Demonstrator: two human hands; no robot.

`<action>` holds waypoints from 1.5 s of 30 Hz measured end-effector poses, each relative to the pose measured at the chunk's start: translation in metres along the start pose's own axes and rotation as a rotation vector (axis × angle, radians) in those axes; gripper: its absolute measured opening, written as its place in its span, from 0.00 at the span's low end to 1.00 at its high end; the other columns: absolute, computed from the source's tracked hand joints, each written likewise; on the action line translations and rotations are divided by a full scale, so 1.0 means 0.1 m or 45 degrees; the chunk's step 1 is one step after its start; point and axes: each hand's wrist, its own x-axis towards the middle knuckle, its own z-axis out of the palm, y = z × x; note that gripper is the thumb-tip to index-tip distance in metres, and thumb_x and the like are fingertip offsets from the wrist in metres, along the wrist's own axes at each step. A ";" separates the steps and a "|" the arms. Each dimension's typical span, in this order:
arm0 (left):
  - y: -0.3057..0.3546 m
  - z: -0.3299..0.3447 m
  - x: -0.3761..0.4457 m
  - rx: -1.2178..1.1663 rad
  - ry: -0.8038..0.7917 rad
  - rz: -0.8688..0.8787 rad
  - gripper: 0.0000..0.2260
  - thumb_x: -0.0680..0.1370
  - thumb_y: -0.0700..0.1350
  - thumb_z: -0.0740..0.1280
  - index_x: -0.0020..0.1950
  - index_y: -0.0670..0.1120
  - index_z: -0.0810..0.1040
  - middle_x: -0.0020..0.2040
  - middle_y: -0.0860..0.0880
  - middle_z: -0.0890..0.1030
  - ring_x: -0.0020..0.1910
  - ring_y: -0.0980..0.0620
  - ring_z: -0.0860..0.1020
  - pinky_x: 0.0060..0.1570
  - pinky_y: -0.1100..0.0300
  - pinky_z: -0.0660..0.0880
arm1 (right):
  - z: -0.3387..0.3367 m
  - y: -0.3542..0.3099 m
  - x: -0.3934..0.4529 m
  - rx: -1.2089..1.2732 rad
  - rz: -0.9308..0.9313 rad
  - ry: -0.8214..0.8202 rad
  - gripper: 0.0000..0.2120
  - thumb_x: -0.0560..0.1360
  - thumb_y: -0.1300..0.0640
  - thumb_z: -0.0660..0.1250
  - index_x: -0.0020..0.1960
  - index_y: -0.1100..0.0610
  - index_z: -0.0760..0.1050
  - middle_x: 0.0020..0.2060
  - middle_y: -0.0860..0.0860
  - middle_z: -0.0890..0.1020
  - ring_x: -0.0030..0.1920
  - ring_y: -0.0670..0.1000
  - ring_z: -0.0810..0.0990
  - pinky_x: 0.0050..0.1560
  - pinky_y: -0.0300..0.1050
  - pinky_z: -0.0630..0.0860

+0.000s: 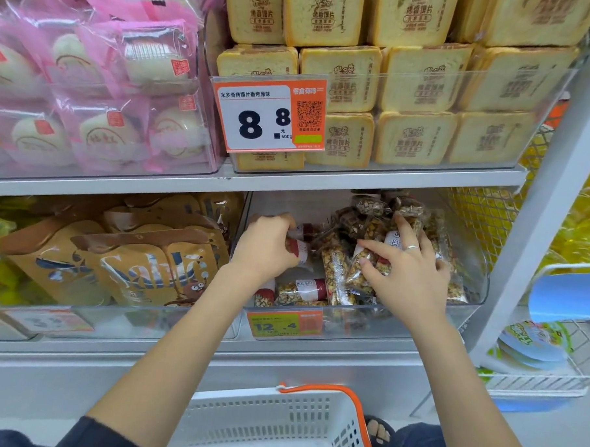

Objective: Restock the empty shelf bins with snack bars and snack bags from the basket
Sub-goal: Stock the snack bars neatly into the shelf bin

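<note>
A person stands facing store shelves, both bare arms reaching into a clear plastic bin (473,292) on the lower shelf. At far left on the upper shelf sit pink-wrapped buns (100,89); below them, tan snack bags (123,259) fill a neighbouring bin. Moving right, a white and orange price tag (269,115) reading 8.8 hangs in front of stacked toast-shaped packs (418,86).

In the clear bin, the left hand (269,246) has its grip clenched around a snack bar (299,249) with a red and white label, fingers curled over its end. More snack bars (300,291) lie flat along the bin's front left. The right hand (409,272), a ring on one finger, grasps a bunch of clear-wrapped snack bars (363,263), fingers spread and curled around them, against a heap of similar bars piled toward the back right. A small orange tag (284,324) reading 12.4 is on the bin's front.

Below, between the arms, is the white basket (268,421) with an orange handle; what it holds cannot be seen. At far right, a wire rack (550,379) carries yellow packets.
</note>
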 end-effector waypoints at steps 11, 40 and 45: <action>0.01 -0.01 -0.11 0.029 -0.751 -0.097 0.27 0.78 0.29 0.52 0.72 0.52 0.66 0.66 0.38 0.71 0.47 0.44 0.82 0.41 0.57 0.80 | -0.02 -0.01 0.00 0.005 0.004 -0.022 0.13 0.75 0.39 0.60 0.59 0.28 0.71 0.76 0.41 0.53 0.75 0.57 0.53 0.66 0.63 0.59; -0.03 0.08 0.30 0.150 -0.607 0.031 0.26 0.73 0.42 0.72 0.65 0.41 0.62 0.59 0.41 0.74 0.46 0.49 0.71 0.39 0.59 0.69 | -0.03 0.06 0.01 0.029 -0.055 -0.007 0.13 0.75 0.37 0.60 0.59 0.27 0.71 0.76 0.40 0.54 0.75 0.56 0.55 0.66 0.60 0.60; -0.04 -0.19 0.36 0.653 -0.294 0.036 0.17 0.70 0.41 0.74 0.52 0.46 0.67 0.53 0.45 0.76 0.47 0.45 0.73 0.39 0.56 0.69 | -0.03 0.07 0.00 0.030 -0.059 -0.019 0.13 0.75 0.38 0.60 0.59 0.27 0.71 0.76 0.41 0.54 0.75 0.55 0.54 0.66 0.60 0.60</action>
